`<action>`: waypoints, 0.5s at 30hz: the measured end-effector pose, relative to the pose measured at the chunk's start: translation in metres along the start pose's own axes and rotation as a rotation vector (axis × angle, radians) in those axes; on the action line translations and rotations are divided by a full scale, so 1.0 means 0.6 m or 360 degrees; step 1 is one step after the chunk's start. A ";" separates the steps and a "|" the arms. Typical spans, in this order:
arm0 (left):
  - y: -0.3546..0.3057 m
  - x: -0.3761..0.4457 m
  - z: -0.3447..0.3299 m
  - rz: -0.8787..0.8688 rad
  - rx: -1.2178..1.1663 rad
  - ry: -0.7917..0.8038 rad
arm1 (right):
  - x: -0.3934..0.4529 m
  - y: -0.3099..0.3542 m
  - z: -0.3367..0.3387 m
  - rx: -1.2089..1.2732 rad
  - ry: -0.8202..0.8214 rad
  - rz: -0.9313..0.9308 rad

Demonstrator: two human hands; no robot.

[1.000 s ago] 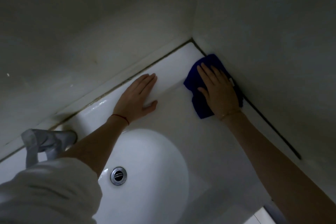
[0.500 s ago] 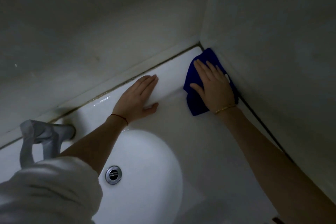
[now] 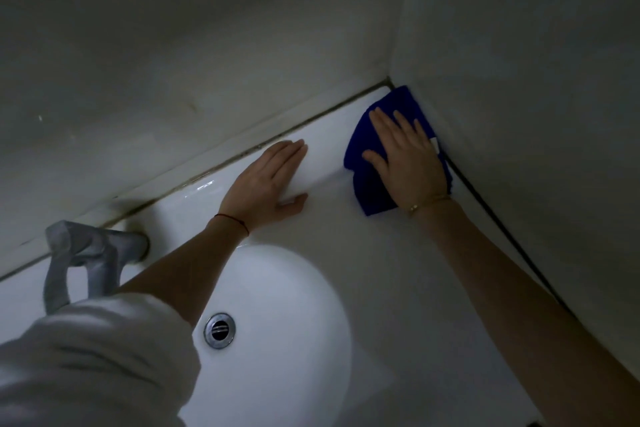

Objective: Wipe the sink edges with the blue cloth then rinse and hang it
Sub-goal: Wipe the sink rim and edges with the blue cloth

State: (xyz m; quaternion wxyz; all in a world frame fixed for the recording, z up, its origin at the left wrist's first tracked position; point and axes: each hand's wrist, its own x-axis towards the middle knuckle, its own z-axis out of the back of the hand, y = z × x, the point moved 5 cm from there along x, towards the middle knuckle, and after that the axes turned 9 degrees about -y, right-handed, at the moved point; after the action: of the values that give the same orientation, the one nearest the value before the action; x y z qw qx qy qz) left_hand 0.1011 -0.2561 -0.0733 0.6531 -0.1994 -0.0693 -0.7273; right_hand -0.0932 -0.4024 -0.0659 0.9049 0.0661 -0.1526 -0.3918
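We note a grey faucet (image 3: pixel 93 253) at the sink's (image 3: pixel 398 270) back ledge, partly hidden by our white sleeve (image 3: pixel 93 364); a round metal drain (image 3: pixel 219 330) sits in the glossy oval basin. Dark grime lines the seams along both walls (image 3: pixel 519 80). Our left hand (image 3: pixel 266 184) lies flat, fingers together, on the smooth ledge. Our right hand (image 3: pixel 405 159), fingers spread, presses the soft blue cloth (image 3: pixel 367 184) into the far right corner.

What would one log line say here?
wiping | right hand flat on blue cloth, sink corner | left hand braced on rim
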 end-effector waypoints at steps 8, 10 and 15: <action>0.002 -0.002 0.003 -0.0023 -0.0026 -0.0041 | -0.106 -0.018 0.027 -0.0118 -0.0097 -0.0123; 0.000 -0.001 0.004 -0.0038 -0.0022 -0.0060 | -0.152 -0.026 0.039 -0.0132 -0.0135 -0.0195; 0.001 -0.003 0.003 -0.0048 -0.0022 -0.0075 | -0.096 -0.014 0.024 -0.0139 -0.0127 -0.0198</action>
State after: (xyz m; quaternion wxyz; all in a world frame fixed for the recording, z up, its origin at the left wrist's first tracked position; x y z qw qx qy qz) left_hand 0.1019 -0.2540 -0.0724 0.6388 -0.2199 -0.0826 -0.7326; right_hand -0.1407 -0.3664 -0.0673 0.8740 0.0204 -0.1670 -0.4558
